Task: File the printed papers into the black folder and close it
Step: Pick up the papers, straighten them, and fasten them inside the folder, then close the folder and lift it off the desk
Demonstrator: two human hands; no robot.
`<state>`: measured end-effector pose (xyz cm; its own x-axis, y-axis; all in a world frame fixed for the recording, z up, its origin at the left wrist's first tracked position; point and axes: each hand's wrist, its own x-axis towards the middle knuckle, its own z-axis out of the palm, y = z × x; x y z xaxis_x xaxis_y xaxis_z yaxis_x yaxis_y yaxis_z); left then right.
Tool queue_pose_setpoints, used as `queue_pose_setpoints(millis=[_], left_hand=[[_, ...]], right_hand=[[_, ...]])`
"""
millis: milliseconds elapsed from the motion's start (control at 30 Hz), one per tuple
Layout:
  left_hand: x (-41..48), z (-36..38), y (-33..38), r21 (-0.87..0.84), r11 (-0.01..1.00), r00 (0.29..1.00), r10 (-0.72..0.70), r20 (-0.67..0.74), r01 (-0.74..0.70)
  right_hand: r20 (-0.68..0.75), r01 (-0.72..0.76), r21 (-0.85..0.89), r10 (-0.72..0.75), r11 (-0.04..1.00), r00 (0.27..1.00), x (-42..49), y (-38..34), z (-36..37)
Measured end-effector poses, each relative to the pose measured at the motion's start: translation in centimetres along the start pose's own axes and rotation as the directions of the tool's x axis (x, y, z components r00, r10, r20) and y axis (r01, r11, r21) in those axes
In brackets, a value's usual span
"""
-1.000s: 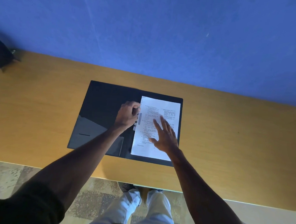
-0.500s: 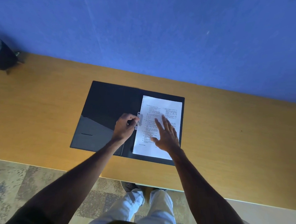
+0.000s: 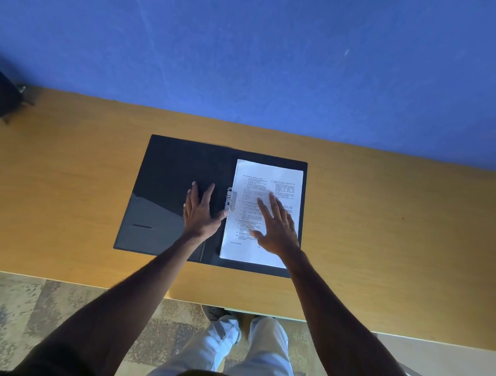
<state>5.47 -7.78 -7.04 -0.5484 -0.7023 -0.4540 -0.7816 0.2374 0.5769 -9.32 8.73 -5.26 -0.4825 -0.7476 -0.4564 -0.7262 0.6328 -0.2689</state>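
The printed papers [image 3: 264, 212] lay filed on the right half of the open black folder [image 3: 171, 183] on the desk [image 3: 383, 239], with the left hand [image 3: 201, 214] and right hand [image 3: 276, 227] spread flat and gripping nothing; only closing apparently remained.

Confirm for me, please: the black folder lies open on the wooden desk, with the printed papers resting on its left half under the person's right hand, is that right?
Not quite: the head view shows the printed papers on the right half of the black folder, not the left. The rest holds: the folder lies open on the wooden desk, and the right hand rests on the papers.
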Motion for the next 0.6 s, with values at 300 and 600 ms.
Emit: queue_pose_setpoints(millis=[300, 600], left_hand=[[-0.3, 1.0, -0.6, 0.235, 0.972, 0.999, 0.026, -0.047, -0.014], [0.1, -0.2, -1.4, 0.2, 0.979, 0.999, 0.03, 0.044, -0.038]], right_hand=[[0.005, -0.009, 0.027, 0.008, 1.0, 1.0, 0.2, 0.0, 0.3], [0.003, -0.005, 0.032, 0.005, 0.999, 1.0, 0.1, 0.0, 0.3]])
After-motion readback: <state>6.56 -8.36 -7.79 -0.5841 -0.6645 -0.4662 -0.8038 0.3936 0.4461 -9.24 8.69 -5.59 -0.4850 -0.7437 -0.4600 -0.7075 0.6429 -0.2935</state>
